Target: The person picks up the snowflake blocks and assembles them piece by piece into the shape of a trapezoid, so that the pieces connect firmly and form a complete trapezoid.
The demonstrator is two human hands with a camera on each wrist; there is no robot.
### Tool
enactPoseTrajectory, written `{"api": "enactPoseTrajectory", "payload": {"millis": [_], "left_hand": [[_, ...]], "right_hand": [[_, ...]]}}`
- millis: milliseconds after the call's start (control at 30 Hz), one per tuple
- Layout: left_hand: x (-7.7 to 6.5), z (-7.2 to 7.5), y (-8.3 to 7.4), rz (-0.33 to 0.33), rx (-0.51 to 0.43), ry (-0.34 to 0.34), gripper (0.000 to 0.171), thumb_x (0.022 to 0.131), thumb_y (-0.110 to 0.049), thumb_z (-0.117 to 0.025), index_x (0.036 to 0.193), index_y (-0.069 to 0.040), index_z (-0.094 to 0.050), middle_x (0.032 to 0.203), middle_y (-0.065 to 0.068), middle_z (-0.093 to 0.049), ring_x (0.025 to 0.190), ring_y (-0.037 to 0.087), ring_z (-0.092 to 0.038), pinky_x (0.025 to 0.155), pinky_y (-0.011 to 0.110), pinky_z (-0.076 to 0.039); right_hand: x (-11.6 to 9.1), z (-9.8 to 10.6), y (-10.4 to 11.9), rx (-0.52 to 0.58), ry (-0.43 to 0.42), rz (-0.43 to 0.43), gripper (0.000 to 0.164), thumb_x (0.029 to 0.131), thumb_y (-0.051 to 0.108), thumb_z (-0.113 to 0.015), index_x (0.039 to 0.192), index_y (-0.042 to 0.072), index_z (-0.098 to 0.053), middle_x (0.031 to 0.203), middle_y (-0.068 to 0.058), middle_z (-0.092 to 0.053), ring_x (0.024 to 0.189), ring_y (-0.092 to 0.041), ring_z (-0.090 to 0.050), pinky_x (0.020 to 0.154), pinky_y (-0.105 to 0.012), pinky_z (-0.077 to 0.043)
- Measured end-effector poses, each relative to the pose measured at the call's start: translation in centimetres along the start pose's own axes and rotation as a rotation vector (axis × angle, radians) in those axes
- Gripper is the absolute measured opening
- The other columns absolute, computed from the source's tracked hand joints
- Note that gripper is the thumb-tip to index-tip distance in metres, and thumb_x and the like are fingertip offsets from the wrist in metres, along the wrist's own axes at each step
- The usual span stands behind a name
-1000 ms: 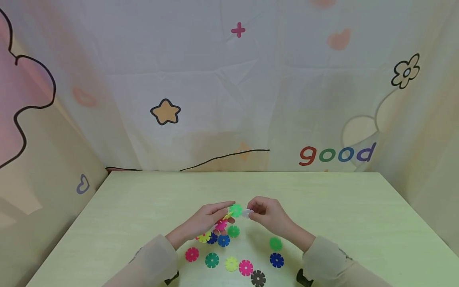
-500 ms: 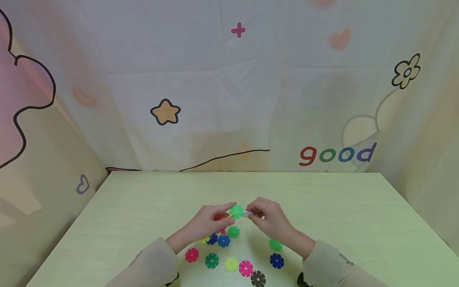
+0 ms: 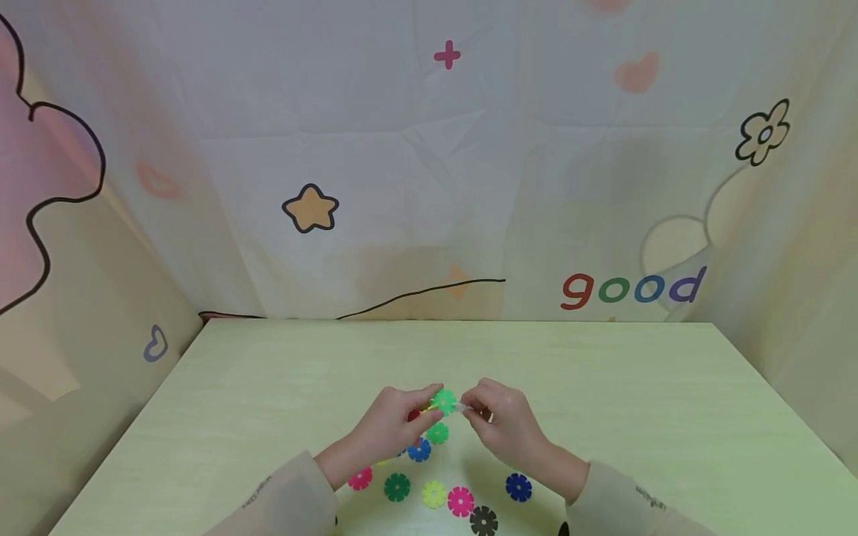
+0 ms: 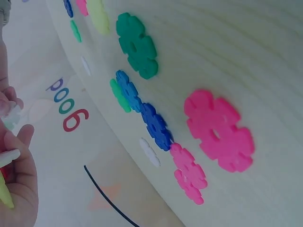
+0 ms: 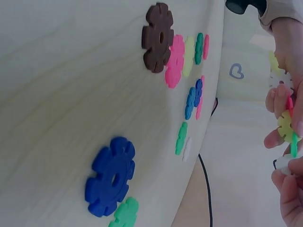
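Note:
My left hand (image 3: 385, 428) pinches a light green notched disc (image 3: 445, 402) between thumb and fingers, above the table. The green piece belongs to a joined row of snap-together discs, with a yellow disc (image 5: 285, 126) and a pink disc (image 5: 289, 106) beside it, partly covered by the hand. Further along that row, a white disc (image 5: 282, 79) shows by the left palm. My right hand (image 3: 506, 420) pinches another white disc (image 3: 461, 407), tilted nearly edge-on, right at the green disc's right edge.
Loose discs lie on the table below the hands: dark blue (image 3: 518, 487), dark brown (image 3: 483, 520), pink (image 3: 460, 501), yellow (image 3: 433, 493), dark green (image 3: 397, 487) and blue (image 3: 419, 450). A printed cloth (image 3: 402, 223) hangs behind the table.
The left hand has turned, bringing its thumb from beside the row to the front of the green disc. Both hands have sunk slightly, with the white disc staying against the green one.

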State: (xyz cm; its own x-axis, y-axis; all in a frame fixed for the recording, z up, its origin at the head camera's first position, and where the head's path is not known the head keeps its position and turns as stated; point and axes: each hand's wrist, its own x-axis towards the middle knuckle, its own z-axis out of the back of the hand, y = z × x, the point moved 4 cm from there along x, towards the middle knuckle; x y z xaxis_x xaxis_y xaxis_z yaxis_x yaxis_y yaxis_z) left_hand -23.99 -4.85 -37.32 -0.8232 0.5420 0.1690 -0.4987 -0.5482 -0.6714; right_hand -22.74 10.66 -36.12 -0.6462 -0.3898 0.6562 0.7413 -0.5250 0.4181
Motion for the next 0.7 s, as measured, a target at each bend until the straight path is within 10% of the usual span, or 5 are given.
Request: {"api": "enactPoseTrajectory", "payload": {"millis": [367, 700], "left_hand": [[-0.15, 0.12, -0.42, -0.065, 0.085, 0.016, 0.040, 0.087, -0.019, -0.055, 0.124, -0.005, -0.051, 0.049, -0.003, -0.047, 0.040, -0.002, -0.042, 0.044, 0.015, -0.036], [0.22, -0.09, 0.02, 0.007, -0.052, 0.062, 0.038, 0.085, -0.026, -0.058, 0.117, -0.007, -0.055, 0.088, 0.001, -0.066, 0.066, 0.006, -0.055, 0.054, 0.017, -0.046]], "right_hand": [[-0.07, -0.22, 0.52, 0.005, -0.007, 0.060, 0.017, 0.065, -0.010, -0.070, 0.071, 0.004, -0.064, 0.061, 0.003, -0.053, 0.055, 0.000, -0.044, 0.049, -0.011, -0.042], [0.21, -0.41, -0.31, 0.096, 0.123, -0.002, 0.011, 0.073, -0.003, -0.067, 0.076, 0.006, -0.064, 0.070, 0.001, -0.057, 0.061, -0.003, -0.053, 0.056, -0.013, -0.048]]}}
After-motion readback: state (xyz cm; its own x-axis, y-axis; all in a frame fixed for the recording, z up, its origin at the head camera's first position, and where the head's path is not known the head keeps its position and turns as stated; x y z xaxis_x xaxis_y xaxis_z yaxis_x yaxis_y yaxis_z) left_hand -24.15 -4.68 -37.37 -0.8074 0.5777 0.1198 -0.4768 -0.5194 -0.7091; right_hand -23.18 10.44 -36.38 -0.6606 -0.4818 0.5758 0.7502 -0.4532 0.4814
